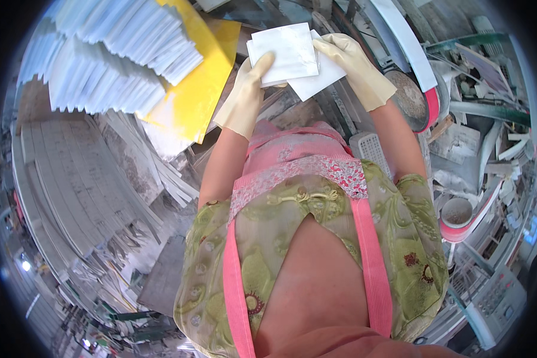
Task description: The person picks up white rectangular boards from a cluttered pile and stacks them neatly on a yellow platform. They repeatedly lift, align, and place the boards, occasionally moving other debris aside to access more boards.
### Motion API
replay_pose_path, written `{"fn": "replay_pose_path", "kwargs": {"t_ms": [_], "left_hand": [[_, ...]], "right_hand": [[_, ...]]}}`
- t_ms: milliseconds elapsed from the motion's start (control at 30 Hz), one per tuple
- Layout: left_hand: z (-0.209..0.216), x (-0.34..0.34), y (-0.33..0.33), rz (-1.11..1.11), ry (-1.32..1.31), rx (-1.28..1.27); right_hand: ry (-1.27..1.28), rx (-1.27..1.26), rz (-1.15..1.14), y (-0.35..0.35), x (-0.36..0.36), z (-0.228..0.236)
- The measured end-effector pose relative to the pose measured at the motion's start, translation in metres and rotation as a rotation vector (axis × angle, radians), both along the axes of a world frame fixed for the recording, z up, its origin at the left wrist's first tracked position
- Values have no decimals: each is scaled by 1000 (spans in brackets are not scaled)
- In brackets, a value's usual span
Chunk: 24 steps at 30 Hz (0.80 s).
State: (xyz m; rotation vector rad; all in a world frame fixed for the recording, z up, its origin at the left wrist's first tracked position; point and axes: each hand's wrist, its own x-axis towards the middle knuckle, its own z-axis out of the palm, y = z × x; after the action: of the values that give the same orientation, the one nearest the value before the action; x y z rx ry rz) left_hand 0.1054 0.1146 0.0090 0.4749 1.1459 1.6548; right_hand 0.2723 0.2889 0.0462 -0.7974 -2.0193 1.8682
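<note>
Both my hands wear cream rubber gloves and are raised in front of me at the top of the view. My left hand [254, 76] grips a small stack of white square tiles [287, 55], its thumb lying across the top one. Another white tile [319, 80] sits turned at an angle, partly under that stack. My right hand [345, 53] pinches this tilted tile by its upper right edge, the fingers pressed together. How many tiles lie beneath the top one cannot be made out.
Long rows of stacked white tiles [110, 74] stand at the far left on a yellow sheet [212, 71]. Grey strips and boards [83, 179] lie below them. At right are a round tub of grey grit [407, 95], a smaller tub [457, 212] and a white plastic basket [371, 149].
</note>
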Motion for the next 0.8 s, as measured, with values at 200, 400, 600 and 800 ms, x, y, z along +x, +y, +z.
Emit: {"fn": "replay_pose_path", "kwargs": {"t_ms": [200,400,600,800], "left_hand": [[4,-5,-18,168,-53,40],[6,-15,-16,177,8,117],[6,-9,-10,215,-110,108],[8,25,10,258,-338,174]], "right_hand": [[150,-146,-193,-30,-26,-2],[239,-96,-244,-43,-25,16],[299,23,-283,-31,-36,28],[520,138,-248,2,-31,3]]}}
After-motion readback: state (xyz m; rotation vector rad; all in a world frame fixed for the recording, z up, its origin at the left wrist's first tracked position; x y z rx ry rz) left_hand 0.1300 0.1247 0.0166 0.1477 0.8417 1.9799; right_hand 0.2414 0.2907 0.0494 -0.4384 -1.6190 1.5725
